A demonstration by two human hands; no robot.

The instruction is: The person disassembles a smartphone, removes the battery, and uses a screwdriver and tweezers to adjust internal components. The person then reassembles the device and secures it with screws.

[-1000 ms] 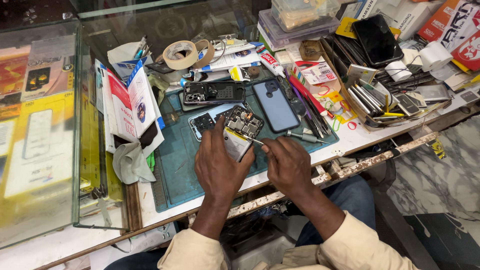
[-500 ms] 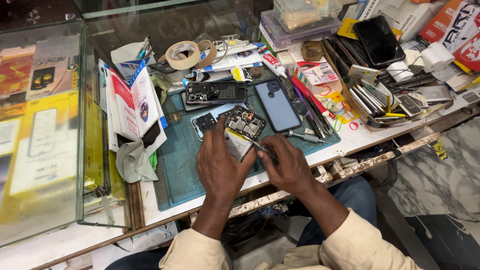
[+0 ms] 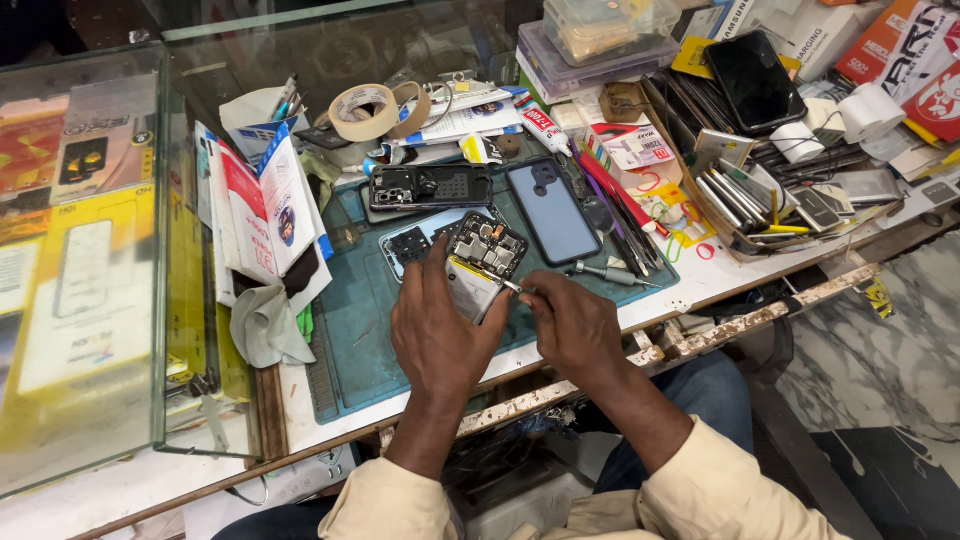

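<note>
left hand (image 3: 440,335) gripping opened phone (image 3: 478,265) w/ exposed boards, tilted up off teal mat (image 3: 370,330). right hand (image 3: 572,322) pinched on thin metal tool (image 3: 513,288), tip touching phone's edge btwn hands. loose screwdriver (image 3: 608,274) just beyond right hand; blue back cover (image 3: 552,210) farther out; tape rolls (image 3: 365,110) well beyond left.

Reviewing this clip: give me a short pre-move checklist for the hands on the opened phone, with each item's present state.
1. Left hand steadies the opened phone: ok.
2. Right hand pinches a thin metal tool at the phone's edge: ok.
3. Tool tip seated on a part: cannot tell, too small.
4. Phone lies over the teal work mat: ok.
5. Screwdriver lies loose beside the right hand: ok.
6. Space around the mat uncluttered: not ok.
</note>
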